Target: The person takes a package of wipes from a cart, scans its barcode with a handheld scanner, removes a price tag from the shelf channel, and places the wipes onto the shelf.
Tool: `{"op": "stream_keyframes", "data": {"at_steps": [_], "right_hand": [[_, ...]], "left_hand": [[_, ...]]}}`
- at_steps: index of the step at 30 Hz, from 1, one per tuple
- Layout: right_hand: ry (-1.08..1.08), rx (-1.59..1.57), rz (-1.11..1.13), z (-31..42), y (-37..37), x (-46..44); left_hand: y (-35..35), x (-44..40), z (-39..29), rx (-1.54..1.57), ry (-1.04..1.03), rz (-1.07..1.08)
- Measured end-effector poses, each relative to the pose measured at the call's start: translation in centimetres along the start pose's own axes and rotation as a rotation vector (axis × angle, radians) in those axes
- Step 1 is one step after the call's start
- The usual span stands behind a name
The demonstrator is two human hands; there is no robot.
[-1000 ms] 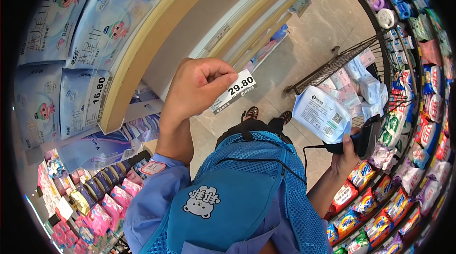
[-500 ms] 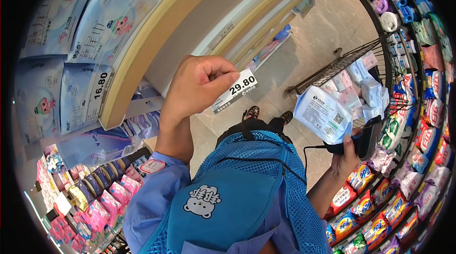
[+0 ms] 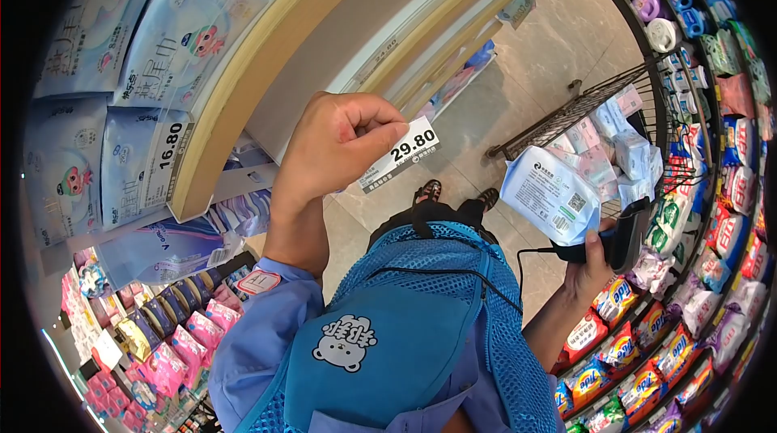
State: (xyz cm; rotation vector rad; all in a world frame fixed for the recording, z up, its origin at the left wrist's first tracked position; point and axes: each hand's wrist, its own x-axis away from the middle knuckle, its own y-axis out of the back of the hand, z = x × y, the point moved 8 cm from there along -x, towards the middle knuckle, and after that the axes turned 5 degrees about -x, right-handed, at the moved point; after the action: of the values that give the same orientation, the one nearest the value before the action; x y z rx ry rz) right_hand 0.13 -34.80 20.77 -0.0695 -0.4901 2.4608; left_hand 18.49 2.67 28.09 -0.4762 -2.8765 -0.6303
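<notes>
My left hand (image 3: pixel 340 146) pinches a white price tag (image 3: pixel 409 148) marked 29.80 between thumb and forefinger, in front of the pale shelves. At the right, my right hand (image 3: pixel 589 267) is wrapped round a black device (image 3: pixel 627 239) with a cord, and a light blue package (image 3: pixel 544 194) with a printed back rests against it, by the thumb. Most of the fingers of that hand are hidden under the device and package. Beside them is a wire cart (image 3: pixel 558 121) holding several pink and blue packs (image 3: pixel 595 150).
Shelves (image 3: pixel 218 121) with blue packs and a 16.80 tag (image 3: pixel 171 150) rise at the left. Pink packs (image 3: pixel 190 348) hang at the lower left. Curved racks of detergent bags (image 3: pixel 676 352) line the right. My feet (image 3: pixel 429 190) stand on the tiled floor (image 3: pixel 526 69).
The view has shifted slightly against the shelves and cart since a second ago. Both hands keep their holds on the tag, the device and the package.
</notes>
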Motion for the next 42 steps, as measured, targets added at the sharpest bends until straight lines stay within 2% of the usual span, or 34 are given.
{"op": "stream_keyframes", "data": {"at_steps": [8, 14, 16, 25, 42], "right_hand": [[0.000, -0.008, 0.008, 0.3, -0.7, -0.1], [0.008, -0.006, 0.034, 0.4, -0.8, -0.2], [0.008, -0.011, 0.031, 0.5, -0.9, -0.1], [0.008, -0.002, 0.018, 0.4, 0.1, 0.2], [0.007, -0.011, 0.047, 0.8, -0.7, 0.0]], "left_hand": [[-0.1, 0.1, -0.9, 0.076, 0.014, 0.093], [-0.2, 0.1, -4.5, 0.181, -0.116, 0.152], [-0.3, 0.1, -5.3, 0.079, -0.160, 0.197], [-0.3, 0.1, -8.7, -0.001, -0.308, 0.244], [-0.3, 0.5, -9.1, 0.044, -0.285, 0.208]]}}
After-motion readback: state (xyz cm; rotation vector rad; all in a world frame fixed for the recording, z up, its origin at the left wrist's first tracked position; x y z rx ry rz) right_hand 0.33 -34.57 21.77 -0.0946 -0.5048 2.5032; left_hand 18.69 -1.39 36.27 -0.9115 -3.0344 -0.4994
